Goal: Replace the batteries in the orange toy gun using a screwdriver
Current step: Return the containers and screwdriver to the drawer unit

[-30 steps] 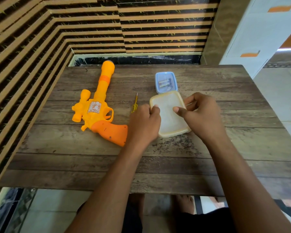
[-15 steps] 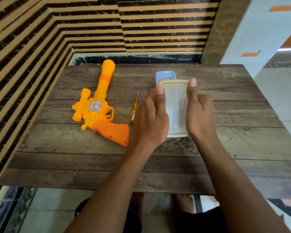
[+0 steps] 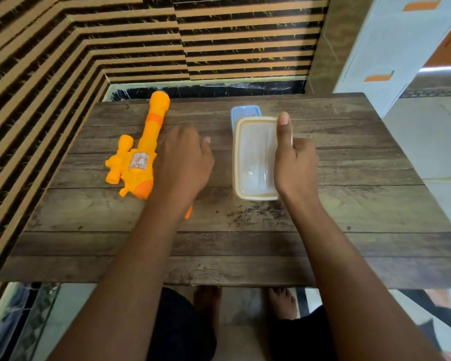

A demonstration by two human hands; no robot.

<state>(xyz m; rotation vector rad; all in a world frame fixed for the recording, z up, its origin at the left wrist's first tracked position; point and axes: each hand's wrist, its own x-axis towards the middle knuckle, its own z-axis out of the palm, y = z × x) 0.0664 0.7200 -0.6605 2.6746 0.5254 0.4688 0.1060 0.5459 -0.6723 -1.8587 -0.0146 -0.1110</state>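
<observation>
Right hand [image 3: 297, 165] pinches the translucent lid [image 3: 253, 157] by its right edge. Left hand [image 3: 182, 165], loose-fingered and seemingly empty, is the nearer: the orange toy gun [image 3: 138, 165] lies just to its left, barrel pointing away.

Gun [image 3: 141, 162] lay on the left of the table [image 3: 349, 204], barrel pointing away toward the wall [image 3: 245, 35]. Left grip [image 3: 182, 165] was over its handle end. Right of that, the right grip [image 3: 294, 165] held the lid [image 3: 254, 157] by its right edge, and the lid covered the near part of the box [image 3: 245, 110] behind it.
</observation>
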